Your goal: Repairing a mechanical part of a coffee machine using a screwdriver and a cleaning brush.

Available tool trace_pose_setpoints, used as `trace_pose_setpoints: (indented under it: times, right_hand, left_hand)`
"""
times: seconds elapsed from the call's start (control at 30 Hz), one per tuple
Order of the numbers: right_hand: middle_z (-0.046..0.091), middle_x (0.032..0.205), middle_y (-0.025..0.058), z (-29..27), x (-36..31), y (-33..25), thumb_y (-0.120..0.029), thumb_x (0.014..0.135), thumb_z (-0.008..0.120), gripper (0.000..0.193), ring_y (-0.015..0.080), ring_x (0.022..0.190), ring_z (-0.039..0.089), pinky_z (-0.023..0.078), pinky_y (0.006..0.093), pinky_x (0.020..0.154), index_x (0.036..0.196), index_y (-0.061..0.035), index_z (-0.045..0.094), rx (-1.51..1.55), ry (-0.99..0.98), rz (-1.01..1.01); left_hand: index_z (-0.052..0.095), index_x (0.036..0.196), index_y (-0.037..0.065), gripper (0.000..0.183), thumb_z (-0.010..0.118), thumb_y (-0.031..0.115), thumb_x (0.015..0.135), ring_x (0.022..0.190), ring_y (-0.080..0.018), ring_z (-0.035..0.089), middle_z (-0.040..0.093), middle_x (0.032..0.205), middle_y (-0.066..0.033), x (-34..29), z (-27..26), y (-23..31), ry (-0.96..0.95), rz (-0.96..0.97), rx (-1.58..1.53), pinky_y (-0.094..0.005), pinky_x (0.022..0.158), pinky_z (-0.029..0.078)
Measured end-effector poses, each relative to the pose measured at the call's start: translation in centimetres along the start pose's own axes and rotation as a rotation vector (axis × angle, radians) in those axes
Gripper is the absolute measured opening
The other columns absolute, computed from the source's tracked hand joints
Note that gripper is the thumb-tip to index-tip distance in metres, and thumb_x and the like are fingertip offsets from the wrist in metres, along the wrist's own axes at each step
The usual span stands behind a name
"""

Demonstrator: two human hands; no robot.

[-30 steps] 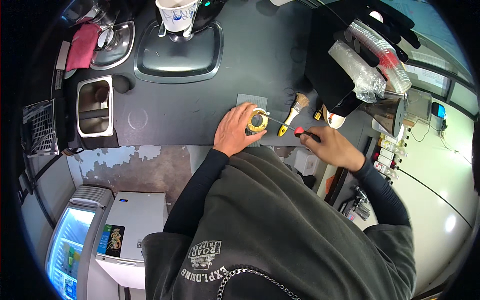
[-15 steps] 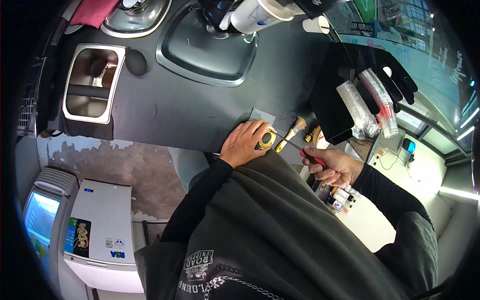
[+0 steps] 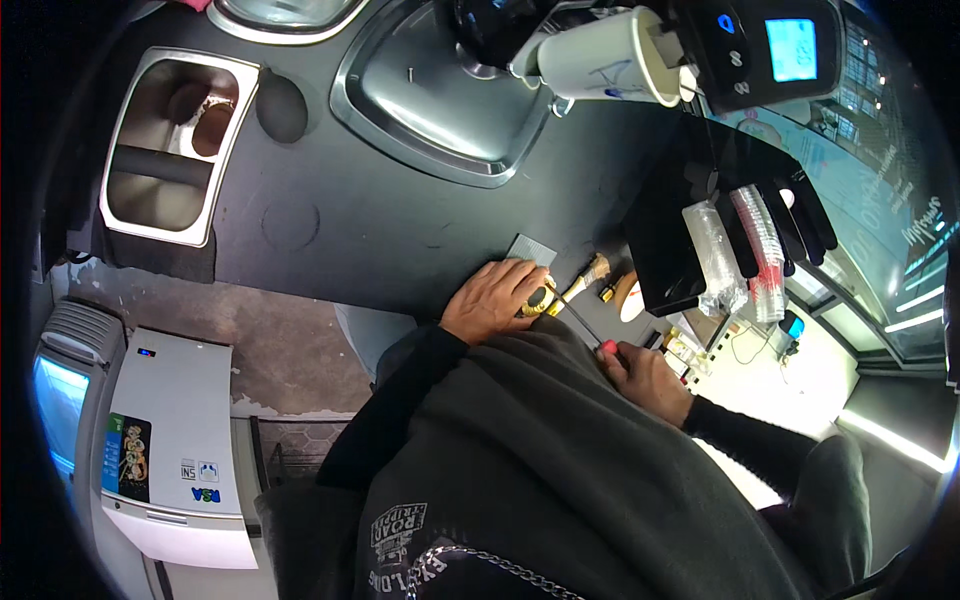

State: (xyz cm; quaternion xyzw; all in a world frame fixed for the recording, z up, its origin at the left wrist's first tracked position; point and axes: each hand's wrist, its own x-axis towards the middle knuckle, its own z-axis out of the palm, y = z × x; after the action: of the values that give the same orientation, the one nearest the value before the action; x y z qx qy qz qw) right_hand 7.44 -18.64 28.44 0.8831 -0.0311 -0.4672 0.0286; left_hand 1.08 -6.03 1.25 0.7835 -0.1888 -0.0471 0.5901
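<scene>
My left hand (image 3: pixel 495 298) rests on the front edge of the black counter (image 3: pixel 350 230), closed over a small round yellow object (image 3: pixel 540 298). My right hand (image 3: pixel 640 375) is lower and to the right, close to my dark sweatshirt, gripping a red-handled tool (image 3: pixel 607 346). The tool's thin shaft runs up-left to the yellow object. A small grey pad (image 3: pixel 530 248) lies just beyond my left hand, and a wooden-handled brush (image 3: pixel 590 272) lies to its right.
A steel drip tray (image 3: pixel 440 90) and a white paper cup (image 3: pixel 600 65) sit at the back under a machine with a blue screen (image 3: pixel 790 45). A steel bin (image 3: pixel 170 150) is sunk in the counter's left. Bagged plastic lids (image 3: pixel 740 250) and a black glove (image 3: pixel 780 215) lie right. A white appliance (image 3: pixel 170 440) stands lower left.
The view has swung so the counter now sits higher and tilted. Both hands keep their hold; the right hand with the red tool has come nearer my body.
</scene>
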Motion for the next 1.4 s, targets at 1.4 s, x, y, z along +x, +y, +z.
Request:
trace_pose_setpoints:
  times: [1.4]
  right_hand:
    - [0.069,0.078,0.0317,-0.8,0.1,-3.0,-0.038,0.107,0.061,0.049,0.0486,0.074,0.072,0.06,0.0507,0.072,0.096,0.009,0.07,-0.232,-0.02,0.115]
  left_hand:
    - [0.054,0.146,0.008,0.074,0.084,0.035,0.083,0.13,-0.0256,0.057,0.059,0.137,-0.0087,0.0,-0.2,0.1,0.038,0.01,-0.046,-0.042,0.108,0.047]
